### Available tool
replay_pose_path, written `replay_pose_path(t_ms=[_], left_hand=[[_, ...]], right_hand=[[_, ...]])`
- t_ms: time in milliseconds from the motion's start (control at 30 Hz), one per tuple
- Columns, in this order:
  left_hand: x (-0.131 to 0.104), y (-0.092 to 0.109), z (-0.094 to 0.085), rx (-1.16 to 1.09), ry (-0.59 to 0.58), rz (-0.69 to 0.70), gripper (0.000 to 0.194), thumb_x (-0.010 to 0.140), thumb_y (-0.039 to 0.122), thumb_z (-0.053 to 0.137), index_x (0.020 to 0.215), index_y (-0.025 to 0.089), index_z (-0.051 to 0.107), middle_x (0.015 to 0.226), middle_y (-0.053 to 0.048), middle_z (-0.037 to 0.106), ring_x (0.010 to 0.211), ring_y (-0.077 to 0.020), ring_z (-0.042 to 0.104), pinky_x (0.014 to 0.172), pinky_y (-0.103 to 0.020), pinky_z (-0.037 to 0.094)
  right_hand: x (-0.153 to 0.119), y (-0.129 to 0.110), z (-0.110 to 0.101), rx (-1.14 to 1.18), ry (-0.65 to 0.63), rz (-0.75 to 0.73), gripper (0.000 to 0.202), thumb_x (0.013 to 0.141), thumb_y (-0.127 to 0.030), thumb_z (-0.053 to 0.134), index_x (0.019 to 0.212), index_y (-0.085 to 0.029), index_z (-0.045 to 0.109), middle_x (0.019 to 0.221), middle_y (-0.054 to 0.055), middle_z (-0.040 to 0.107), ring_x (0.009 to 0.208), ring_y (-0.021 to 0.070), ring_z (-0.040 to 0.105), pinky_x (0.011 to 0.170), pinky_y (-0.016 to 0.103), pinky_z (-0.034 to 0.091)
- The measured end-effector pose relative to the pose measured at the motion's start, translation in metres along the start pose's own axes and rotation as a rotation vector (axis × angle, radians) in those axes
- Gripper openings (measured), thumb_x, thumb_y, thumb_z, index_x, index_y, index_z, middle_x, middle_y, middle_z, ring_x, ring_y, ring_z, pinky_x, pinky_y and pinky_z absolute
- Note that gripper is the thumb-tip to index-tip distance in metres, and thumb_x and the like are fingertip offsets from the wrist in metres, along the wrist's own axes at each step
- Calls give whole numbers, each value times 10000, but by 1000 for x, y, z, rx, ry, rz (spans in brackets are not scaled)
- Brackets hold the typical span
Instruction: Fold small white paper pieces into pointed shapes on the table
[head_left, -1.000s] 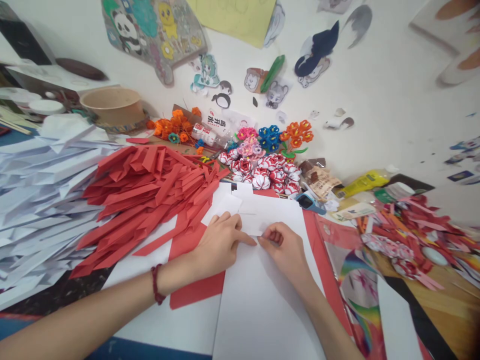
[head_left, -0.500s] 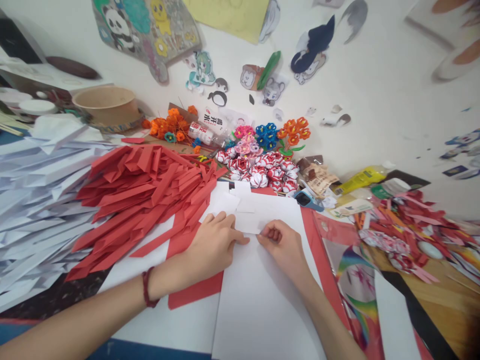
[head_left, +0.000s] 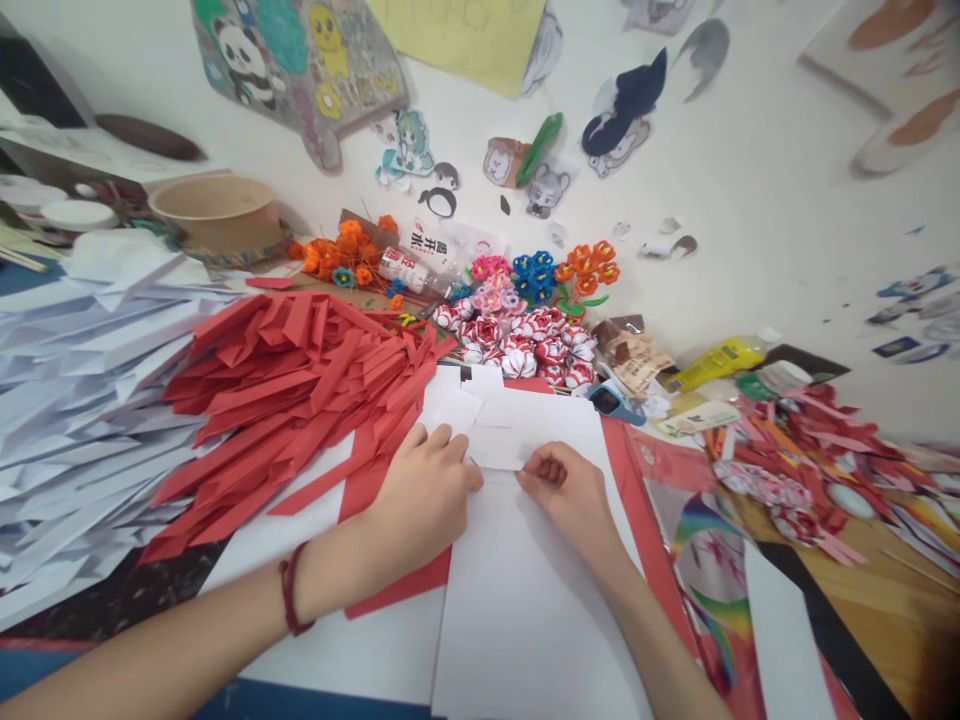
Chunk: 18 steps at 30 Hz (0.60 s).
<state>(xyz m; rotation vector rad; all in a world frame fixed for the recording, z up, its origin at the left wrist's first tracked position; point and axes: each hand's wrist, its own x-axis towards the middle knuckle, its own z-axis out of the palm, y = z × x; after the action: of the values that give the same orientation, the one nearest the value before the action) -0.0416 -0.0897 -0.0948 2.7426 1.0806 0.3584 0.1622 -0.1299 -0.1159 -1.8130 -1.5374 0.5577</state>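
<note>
A small white paper piece point(head_left: 499, 443) lies over larger white sheets point(head_left: 525, 600) in the middle. Its lower left corner is at the curled fingers of my left hand point(head_left: 433, 488), which wears a dark red cord bracelet point(head_left: 292, 590) on the wrist. At the lower right corner, my right hand point(head_left: 566, 490) pinches the paper's edge between thumb and index finger, the other fingers curled. Another small white scrap point(head_left: 456, 408) sits just above my left hand. Red sheets point(head_left: 634, 490) show beneath the white ones.
Folded red strips point(head_left: 300, 390) and white strips point(head_left: 82, 400) are heaped at left. Behind the sheets are red-and-white paper flowers point(head_left: 525, 340), a blue watch point(head_left: 611, 402) and a yellow bottle point(head_left: 720, 362). A tan bowl point(head_left: 217, 205) stands at the back left.
My left hand has drawn its extended index finger in and shifted slightly left along the paper's lower edge. My right hand stays nearly in place. The view has shifted slightly.
</note>
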Motion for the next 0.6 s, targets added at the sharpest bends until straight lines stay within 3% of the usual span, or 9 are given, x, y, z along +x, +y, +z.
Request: replay_pose_path(t_ms=[600], left_hand=[[-3, 2, -4, 88, -17, 41, 193, 680, 44, 500, 676, 167, 649, 755, -89, 558, 780, -234, 480, 650, -383, 271]], right_hand=[[-2, 1, -1, -2, 1, -13, 124, 717, -305, 659, 742, -202, 596, 675, -11, 547, 636, 147, 488, 613, 272, 395]])
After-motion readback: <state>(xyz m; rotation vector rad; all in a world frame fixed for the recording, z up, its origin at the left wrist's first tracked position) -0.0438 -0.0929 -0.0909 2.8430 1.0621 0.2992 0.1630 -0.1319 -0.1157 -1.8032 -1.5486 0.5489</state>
